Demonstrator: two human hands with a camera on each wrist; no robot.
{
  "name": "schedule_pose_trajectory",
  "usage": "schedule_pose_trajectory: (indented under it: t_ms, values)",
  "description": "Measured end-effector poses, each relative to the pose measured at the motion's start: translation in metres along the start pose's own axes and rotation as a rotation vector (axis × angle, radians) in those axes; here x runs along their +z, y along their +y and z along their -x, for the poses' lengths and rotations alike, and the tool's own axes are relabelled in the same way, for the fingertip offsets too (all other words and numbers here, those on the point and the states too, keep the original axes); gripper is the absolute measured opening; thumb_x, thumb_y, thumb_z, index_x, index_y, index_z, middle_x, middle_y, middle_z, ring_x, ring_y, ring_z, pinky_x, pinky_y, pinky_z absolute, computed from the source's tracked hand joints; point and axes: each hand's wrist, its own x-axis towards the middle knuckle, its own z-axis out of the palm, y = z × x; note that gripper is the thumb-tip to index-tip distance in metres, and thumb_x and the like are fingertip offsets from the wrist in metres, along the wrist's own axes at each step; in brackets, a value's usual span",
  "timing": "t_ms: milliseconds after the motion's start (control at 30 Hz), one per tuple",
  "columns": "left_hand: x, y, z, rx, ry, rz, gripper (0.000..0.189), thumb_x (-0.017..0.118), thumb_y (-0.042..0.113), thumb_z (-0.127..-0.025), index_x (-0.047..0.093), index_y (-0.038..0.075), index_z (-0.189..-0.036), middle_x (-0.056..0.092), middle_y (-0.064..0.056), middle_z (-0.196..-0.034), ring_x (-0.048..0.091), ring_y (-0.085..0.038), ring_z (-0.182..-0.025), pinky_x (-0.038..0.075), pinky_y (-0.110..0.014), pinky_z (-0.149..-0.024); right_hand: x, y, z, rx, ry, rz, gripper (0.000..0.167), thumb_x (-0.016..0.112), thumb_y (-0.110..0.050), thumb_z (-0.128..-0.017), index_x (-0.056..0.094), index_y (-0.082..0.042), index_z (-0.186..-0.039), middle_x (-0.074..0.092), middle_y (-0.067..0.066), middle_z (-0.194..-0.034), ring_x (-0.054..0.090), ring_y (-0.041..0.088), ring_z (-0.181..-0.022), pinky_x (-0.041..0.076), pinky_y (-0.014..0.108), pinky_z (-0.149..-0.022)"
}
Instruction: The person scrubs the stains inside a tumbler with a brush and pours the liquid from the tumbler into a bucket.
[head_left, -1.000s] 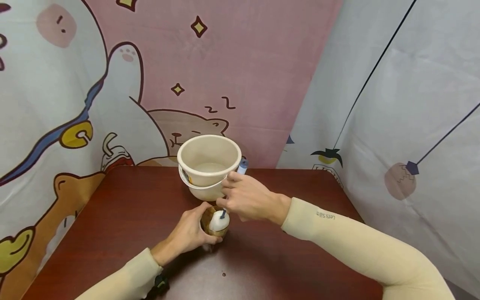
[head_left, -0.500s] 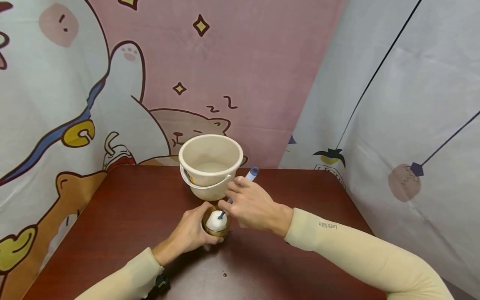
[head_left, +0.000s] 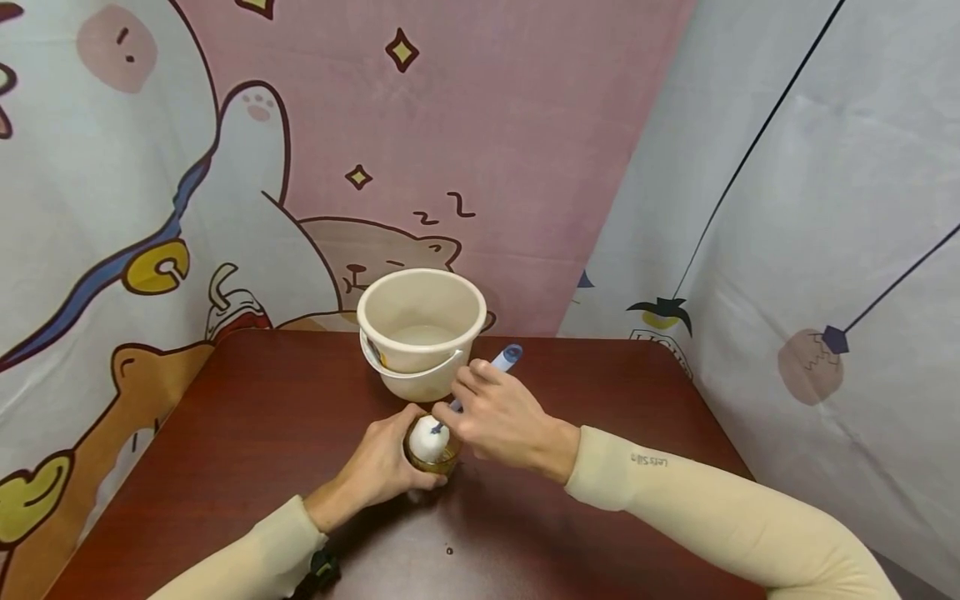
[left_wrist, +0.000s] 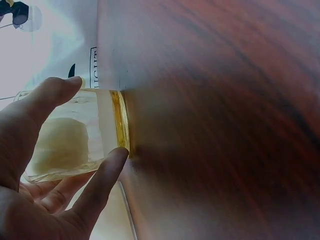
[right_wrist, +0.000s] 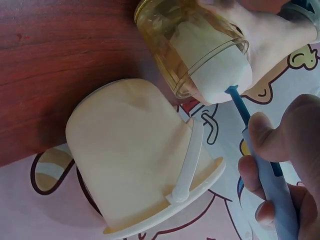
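Observation:
My left hand (head_left: 378, 458) grips an amber-tinted clear glass (head_left: 442, 467) from the left, thumb on the near side and fingers round the far side. In the left wrist view the glass (left_wrist: 106, 117) stands with its base at the tabletop. A white sponge head (head_left: 429, 437) sits inside the glass, its rounded end rising past the rim. It belongs to a sponge cup brush, whose pale blue handle (right_wrist: 274, 200) my right hand (head_left: 498, 412) holds. The dark blue stem (right_wrist: 240, 106) joins the sponge. The handle tilts up toward the back right.
A cream bucket (head_left: 416, 383) with a white carrying handle (right_wrist: 190, 160) stands just behind the glass. The dark red-brown table (head_left: 600, 400) runs back to a printed cloth (head_left: 525, 167). A small dark spot (head_left: 449, 551) marks the table in front.
My right hand has swung the brush handle to the right and slightly nearer, and the sponge has shifted left in the glass. My left hand keeps its hold on the glass.

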Motion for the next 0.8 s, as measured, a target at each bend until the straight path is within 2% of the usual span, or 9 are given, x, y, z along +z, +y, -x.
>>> schedule_pose_trajectory:
  t_ms: [167, 333, 500, 800]
  values:
    - [-0.001, 0.001, 0.001, 0.000, 0.012, -0.006, 0.079, 0.117, 0.035, -0.065, 0.069, 0.024, -0.127, 0.082, 0.007, -0.108, 0.076, -0.010, -0.094, 0.062, -0.030, -0.081, 0.000, -0.002, -0.003, -0.048, 0.025, 0.074, 0.014, 0.088, -0.023, -0.092, 0.078, -0.024, -0.101, 0.077, -0.002, -0.090, 0.064, 0.022, -0.097, 0.049, 0.034, -0.103]
    - [-0.003, 0.001, 0.000, 0.005, 0.020, -0.004, 0.078, 0.116, 0.035, -0.064, 0.070, 0.024, -0.126, 0.082, 0.007, -0.106, 0.075, -0.009, -0.091, 0.062, -0.029, -0.079, -0.001, -0.004, -0.009, -0.095, 0.042, 0.152, 0.006, 0.080, -0.019, -0.100, 0.077, -0.024, -0.097, 0.079, -0.002, -0.087, 0.063, 0.022, -0.095, 0.046, 0.034, -0.101]
    - [-0.004, 0.002, 0.000, 0.008, 0.006, -0.002, 0.077, 0.116, 0.036, -0.064, 0.069, 0.023, -0.123, 0.080, 0.008, -0.104, 0.073, -0.009, -0.089, 0.061, -0.028, -0.078, -0.004, -0.004, -0.014, -0.142, 0.041, 0.211, 0.011, 0.072, -0.018, -0.101, 0.073, -0.022, -0.092, 0.078, -0.001, -0.084, 0.063, 0.023, -0.094, 0.044, 0.035, -0.103]
    - [-0.004, 0.002, 0.000, 0.019, 0.004, -0.015, 0.076, 0.116, 0.040, -0.065, 0.068, 0.025, -0.121, 0.081, 0.006, -0.105, 0.075, -0.011, -0.092, 0.061, -0.031, -0.081, -0.012, 0.002, -0.023, -0.213, -0.010, 0.268, 0.011, 0.074, -0.024, -0.101, 0.075, -0.025, -0.091, 0.082, -0.002, -0.087, 0.063, 0.024, -0.099, 0.041, 0.035, -0.108]
